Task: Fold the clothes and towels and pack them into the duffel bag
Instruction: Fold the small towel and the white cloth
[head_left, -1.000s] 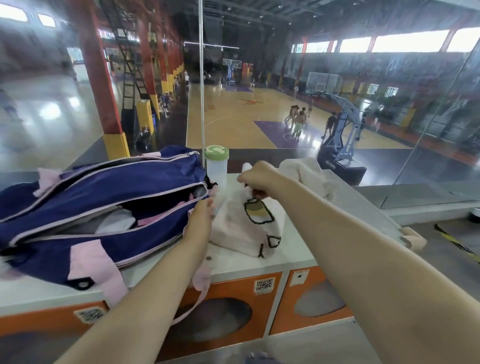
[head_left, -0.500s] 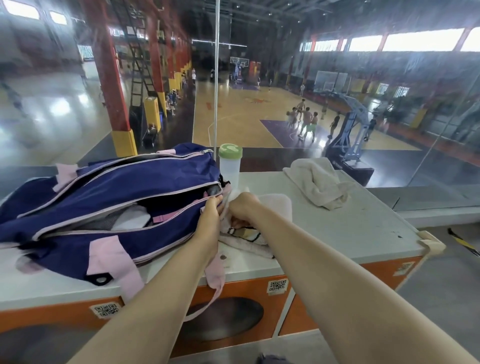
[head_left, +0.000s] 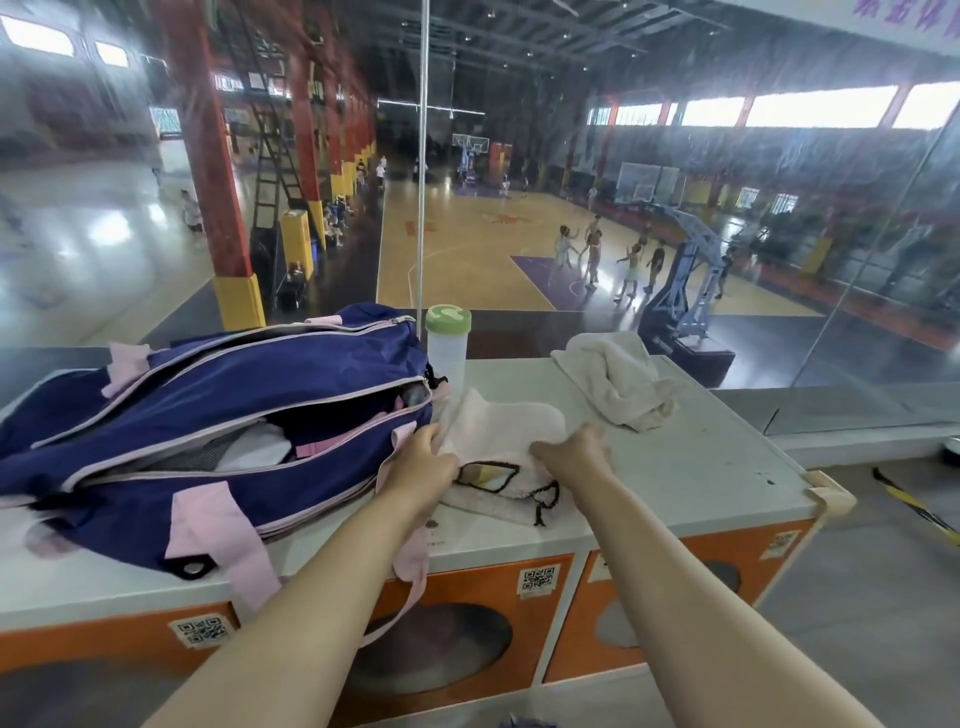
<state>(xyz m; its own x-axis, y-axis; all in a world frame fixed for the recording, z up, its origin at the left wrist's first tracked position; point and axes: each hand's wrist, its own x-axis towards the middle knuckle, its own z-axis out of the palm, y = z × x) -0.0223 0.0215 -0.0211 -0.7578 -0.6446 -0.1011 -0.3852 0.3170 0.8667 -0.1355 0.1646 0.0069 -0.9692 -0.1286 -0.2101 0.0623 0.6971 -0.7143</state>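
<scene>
Two bare forearms are reaching forward from the bottom edge over a white counter top (head_left: 701, 467) with orange fronts below; three QR stickers are showing on those fronts. The left hand (head_left: 415, 467) is lying with fingers curled on the left edge of one pale pink garment (head_left: 498, 431), pinching the cloth just beside the bag. The right hand (head_left: 576, 452) is pressing down on the same garment's right side, fingers bent into the fabric; whether it is truly clamping cloth cannot be told. The garment is lying flat on the counter between the two hands, a black-outlined patch facing up at its near edge.

Touching the garment's left side, one navy duffel bag (head_left: 218, 395) with pink trim is sitting on the counter, its main zipper gaping open and white and pink cloth showing inside. One pink strap (head_left: 410, 561) is hanging over the counter's front.

Behind the garment, one clear bottle (head_left: 448, 348) with a green lid is standing upright beside the bag's end. To its right, one cream towel (head_left: 618, 379) is lying crumpled, apart from the garment.

Beyond the glass, several players are standing on a basketball court (head_left: 467, 249).
</scene>
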